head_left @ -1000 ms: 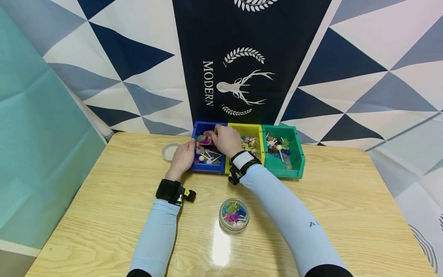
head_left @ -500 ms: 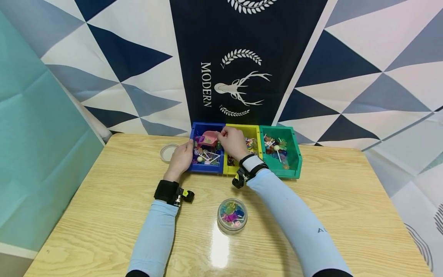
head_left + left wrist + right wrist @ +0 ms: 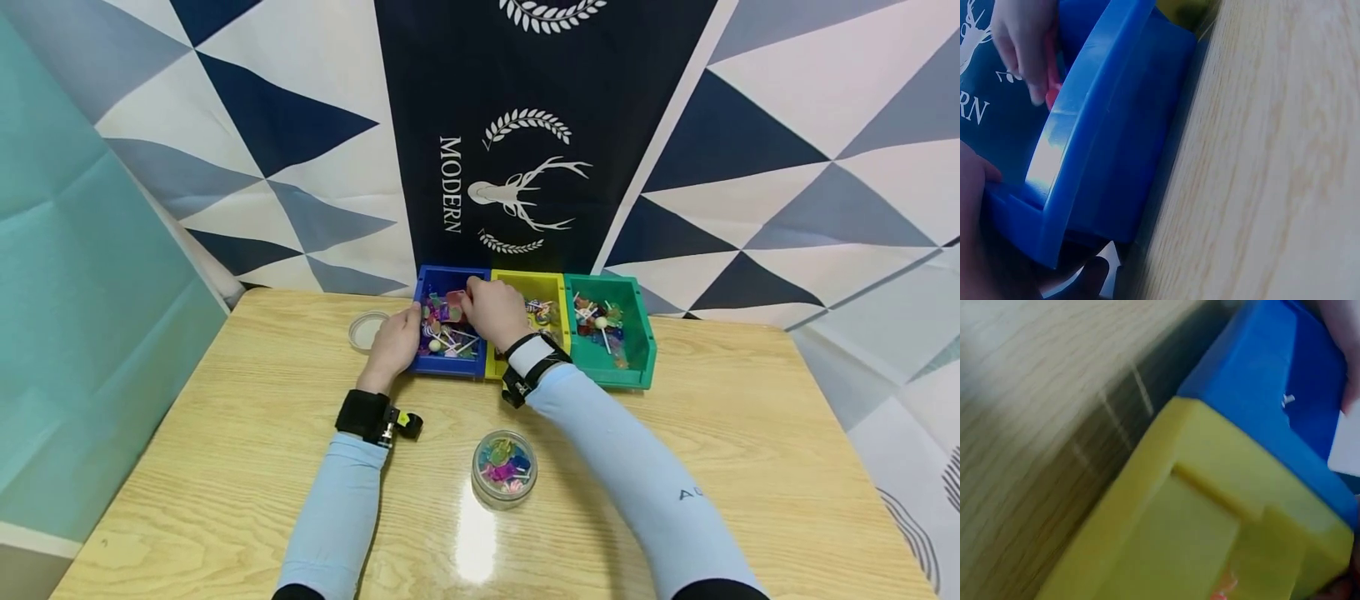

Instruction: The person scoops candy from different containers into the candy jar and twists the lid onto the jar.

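Observation:
My right hand (image 3: 497,310) holds a small pink scoop (image 3: 454,305) over the blue bin (image 3: 448,365), its fingers bent at the handle. Inside that bin lie colourful candy-like pieces and lollipops (image 3: 447,338), partly covered by the scoop and hand. On the bin's left side, my left hand (image 3: 393,343) grips the wall, with the thumb over the rim in the left wrist view (image 3: 988,172). The pink scoop (image 3: 1052,87) shows there only as a sliver behind the blue wall. Nearer me stands a clear round jar (image 3: 504,468) filled with similar pieces.
A yellow bin (image 3: 564,287) and a green bin (image 3: 643,342), both with candies, adjoin the blue one in a row. A round pale-rimmed lid (image 3: 366,332) lies left of them. Behind the wooden table (image 3: 247,433) hangs a patterned cloth (image 3: 315,150).
The pink scoop swung right toward the yellow bin, showing its bowl, then came back left and tilted within the blue bin. My left hand stays at the bin wall; the jar stands unchanged.

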Demonstrator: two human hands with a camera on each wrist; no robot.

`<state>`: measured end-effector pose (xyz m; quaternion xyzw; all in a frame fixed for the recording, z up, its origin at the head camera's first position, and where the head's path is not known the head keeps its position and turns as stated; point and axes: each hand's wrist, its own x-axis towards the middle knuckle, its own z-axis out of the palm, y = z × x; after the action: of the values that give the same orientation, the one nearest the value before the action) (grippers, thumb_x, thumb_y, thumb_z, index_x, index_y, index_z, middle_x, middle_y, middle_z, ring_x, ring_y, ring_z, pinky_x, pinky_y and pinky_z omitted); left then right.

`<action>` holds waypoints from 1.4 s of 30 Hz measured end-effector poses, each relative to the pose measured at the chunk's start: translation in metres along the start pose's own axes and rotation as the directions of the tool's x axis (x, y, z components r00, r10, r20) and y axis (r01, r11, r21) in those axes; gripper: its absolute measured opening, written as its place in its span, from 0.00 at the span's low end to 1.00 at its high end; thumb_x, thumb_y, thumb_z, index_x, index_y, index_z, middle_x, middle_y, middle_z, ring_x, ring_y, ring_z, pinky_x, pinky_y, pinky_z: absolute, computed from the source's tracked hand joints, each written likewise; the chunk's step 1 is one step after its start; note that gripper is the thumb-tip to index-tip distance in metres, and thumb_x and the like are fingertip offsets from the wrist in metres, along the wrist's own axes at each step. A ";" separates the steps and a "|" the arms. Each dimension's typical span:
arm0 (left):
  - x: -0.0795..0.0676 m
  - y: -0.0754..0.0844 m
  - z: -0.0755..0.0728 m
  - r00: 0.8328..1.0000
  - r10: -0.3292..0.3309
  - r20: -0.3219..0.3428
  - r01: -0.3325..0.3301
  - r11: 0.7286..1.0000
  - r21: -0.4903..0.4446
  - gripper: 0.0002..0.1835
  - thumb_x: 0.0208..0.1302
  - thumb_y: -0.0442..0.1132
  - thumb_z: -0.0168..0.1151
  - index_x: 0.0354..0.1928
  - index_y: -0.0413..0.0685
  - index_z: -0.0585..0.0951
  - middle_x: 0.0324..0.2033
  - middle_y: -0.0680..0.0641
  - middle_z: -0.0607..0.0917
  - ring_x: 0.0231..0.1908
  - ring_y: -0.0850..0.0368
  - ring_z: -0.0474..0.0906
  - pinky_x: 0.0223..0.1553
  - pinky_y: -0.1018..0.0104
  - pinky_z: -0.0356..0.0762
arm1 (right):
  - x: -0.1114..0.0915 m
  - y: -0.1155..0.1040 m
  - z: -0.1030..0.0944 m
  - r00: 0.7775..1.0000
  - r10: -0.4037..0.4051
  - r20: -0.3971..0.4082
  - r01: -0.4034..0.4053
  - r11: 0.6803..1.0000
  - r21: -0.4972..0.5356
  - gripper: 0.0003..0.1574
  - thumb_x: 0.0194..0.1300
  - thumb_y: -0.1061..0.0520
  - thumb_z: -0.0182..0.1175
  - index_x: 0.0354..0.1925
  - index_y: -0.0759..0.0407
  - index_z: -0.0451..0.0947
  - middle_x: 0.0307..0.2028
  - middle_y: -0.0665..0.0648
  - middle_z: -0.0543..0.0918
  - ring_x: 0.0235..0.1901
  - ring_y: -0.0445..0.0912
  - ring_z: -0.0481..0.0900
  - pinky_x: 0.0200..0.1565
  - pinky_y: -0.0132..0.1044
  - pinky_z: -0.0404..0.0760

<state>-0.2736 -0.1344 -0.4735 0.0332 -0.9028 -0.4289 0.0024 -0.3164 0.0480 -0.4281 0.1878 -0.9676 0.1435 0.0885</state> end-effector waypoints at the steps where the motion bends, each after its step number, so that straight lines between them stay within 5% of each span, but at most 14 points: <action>1: 0.000 0.000 0.001 1.000 0.001 0.001 -0.001 1.000 0.004 0.37 0.79 0.60 0.28 0.65 0.41 0.76 0.60 0.37 0.79 0.60 0.38 0.73 0.62 0.45 0.67 | 0.001 -0.003 0.001 1.000 -0.004 -0.004 0.003 1.000 -0.017 0.15 0.75 0.50 0.55 0.33 0.56 0.76 0.23 0.55 0.79 0.21 0.50 0.78 0.23 0.44 0.76; 10: -0.001 -0.001 0.002 1.000 -0.003 0.003 0.002 1.000 0.010 0.38 0.79 0.61 0.26 0.65 0.41 0.76 0.60 0.37 0.78 0.60 0.38 0.73 0.61 0.44 0.67 | 0.004 -0.017 0.011 0.990 -0.129 -0.060 0.122 0.986 -0.117 0.15 0.76 0.51 0.55 0.36 0.59 0.77 0.24 0.58 0.82 0.24 0.53 0.82 0.25 0.47 0.80; 18: 0.000 -0.004 -0.001 1.000 0.010 -0.007 -0.009 1.000 0.012 0.37 0.79 0.60 0.26 0.59 0.41 0.79 0.58 0.36 0.80 0.58 0.37 0.75 0.58 0.43 0.69 | 0.004 -0.012 0.007 0.977 -0.213 0.026 0.213 0.977 0.011 0.17 0.76 0.50 0.55 0.29 0.54 0.72 0.20 0.51 0.75 0.20 0.46 0.74 0.25 0.40 0.71; 25: 0.001 -0.004 0.002 1.000 0.023 -0.003 -0.023 1.000 0.014 0.37 0.80 0.59 0.26 0.59 0.40 0.80 0.58 0.36 0.80 0.58 0.37 0.75 0.58 0.43 0.69 | 0.004 -0.011 0.015 0.997 -0.064 -0.032 0.067 0.993 0.096 0.20 0.75 0.47 0.55 0.26 0.53 0.74 0.18 0.51 0.74 0.18 0.45 0.73 0.20 0.37 0.68; 32: 0.002 -0.002 0.002 1.000 0.014 -0.008 -0.014 1.000 0.011 0.36 0.79 0.59 0.27 0.64 0.41 0.77 0.60 0.37 0.78 0.60 0.38 0.73 0.61 0.44 0.67 | 0.002 -0.003 0.002 0.999 0.026 -0.030 -0.019 0.977 0.213 0.19 0.73 0.48 0.58 0.25 0.53 0.76 0.18 0.51 0.75 0.18 0.45 0.72 0.21 0.35 0.65; 42: -0.001 -0.002 0.002 1.000 -0.005 -0.018 0.005 1.000 0.013 0.38 0.79 0.60 0.25 0.65 0.42 0.76 0.61 0.37 0.77 0.62 0.37 0.72 0.63 0.44 0.65 | -0.008 0.019 0.004 0.994 0.100 -0.048 -0.069 0.898 0.434 0.19 0.72 0.47 0.59 0.25 0.53 0.77 0.15 0.50 0.70 0.14 0.45 0.66 0.20 0.36 0.61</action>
<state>-0.2724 -0.1336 -0.4760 0.0394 -0.9053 -0.4228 0.0093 -0.3164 0.0663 -0.4382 0.1555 -0.9155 0.3642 0.0716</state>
